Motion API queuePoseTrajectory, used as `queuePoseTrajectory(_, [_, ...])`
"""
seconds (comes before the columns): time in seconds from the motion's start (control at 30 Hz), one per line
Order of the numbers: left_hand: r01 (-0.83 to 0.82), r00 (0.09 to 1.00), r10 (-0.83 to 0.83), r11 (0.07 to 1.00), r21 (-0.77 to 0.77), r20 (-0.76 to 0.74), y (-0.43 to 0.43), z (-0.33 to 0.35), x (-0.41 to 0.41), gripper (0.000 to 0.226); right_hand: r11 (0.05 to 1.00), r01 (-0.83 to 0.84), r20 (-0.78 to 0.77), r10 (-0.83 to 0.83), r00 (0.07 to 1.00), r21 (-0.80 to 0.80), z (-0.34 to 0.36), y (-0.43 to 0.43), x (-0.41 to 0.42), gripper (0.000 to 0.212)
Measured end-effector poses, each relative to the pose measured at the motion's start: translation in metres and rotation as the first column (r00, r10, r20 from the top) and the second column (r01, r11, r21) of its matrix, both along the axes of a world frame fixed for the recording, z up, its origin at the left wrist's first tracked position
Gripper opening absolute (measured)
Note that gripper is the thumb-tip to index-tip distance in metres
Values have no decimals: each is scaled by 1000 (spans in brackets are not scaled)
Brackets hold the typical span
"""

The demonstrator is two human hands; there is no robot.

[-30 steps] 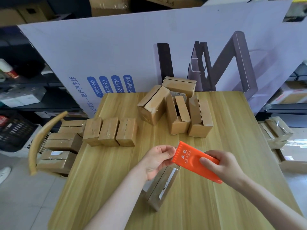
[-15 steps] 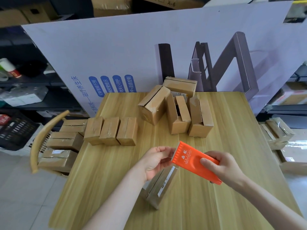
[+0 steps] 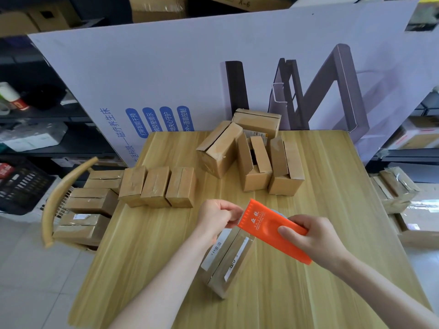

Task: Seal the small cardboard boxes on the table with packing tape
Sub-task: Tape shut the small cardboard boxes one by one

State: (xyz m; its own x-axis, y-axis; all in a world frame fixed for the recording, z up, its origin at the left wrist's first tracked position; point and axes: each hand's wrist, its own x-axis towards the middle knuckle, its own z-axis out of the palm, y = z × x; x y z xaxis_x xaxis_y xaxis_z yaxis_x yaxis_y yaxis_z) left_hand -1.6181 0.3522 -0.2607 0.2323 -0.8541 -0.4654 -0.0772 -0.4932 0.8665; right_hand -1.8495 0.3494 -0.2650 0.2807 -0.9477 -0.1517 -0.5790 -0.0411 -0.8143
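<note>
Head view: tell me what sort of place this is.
Probably a packing or stock room: stocked shelves, many small boxes on the table and the chair, and an orange tape dispenser held in the right hand.

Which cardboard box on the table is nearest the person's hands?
The labelled box lying alone just below the left hand and right hand; the row of three boxes and the back cluster sit farther away.
</note>
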Motion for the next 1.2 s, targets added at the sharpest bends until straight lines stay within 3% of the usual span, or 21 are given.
queuePoseTrajectory(0.2, [11, 994, -11, 1000, 2, 105, -13, -7, 7, 20, 999, 12, -140, -7, 990, 31, 2, -2, -9, 17])
queuePoseTrajectory(0.33, [-67, 982, 59, 997, 38, 178, -19, -23, 40, 15, 992, 82, -211, -60, 976, 98, -9, 1, -37, 16])
queuePoseTrajectory(0.63, [34, 917, -103, 983, 182, 384, -37, -78, 42, 11, 970, 140, -480, -28, 877, 199, -44, -12, -30, 35])
queuePoseTrajectory(0.93, [-41, 945, -53, 960, 278, 322, -32, -135, 29, 9, 946, 191, -604, 5, 797, 261, -65, -13, -4, 39])
queuePoseTrajectory(1.07, [-62, 939, -106, 884, 464, 328, -21, -153, 32, 17, 952, 200, -624, -13, 782, 231, -68, -12, 6, 39])
queuePoseTrajectory(1.13, [-133, 891, -65, 909, 395, 449, -12, -155, 30, 37, 961, 190, -643, -16, 766, 202, -68, -12, 6, 40])
queuePoseTrajectory(1.2, [-147, 885, 68, 980, 137, 461, -1, -147, 22, 41, 965, 179, -657, -10, 754, 190, -70, -12, 6, 42])
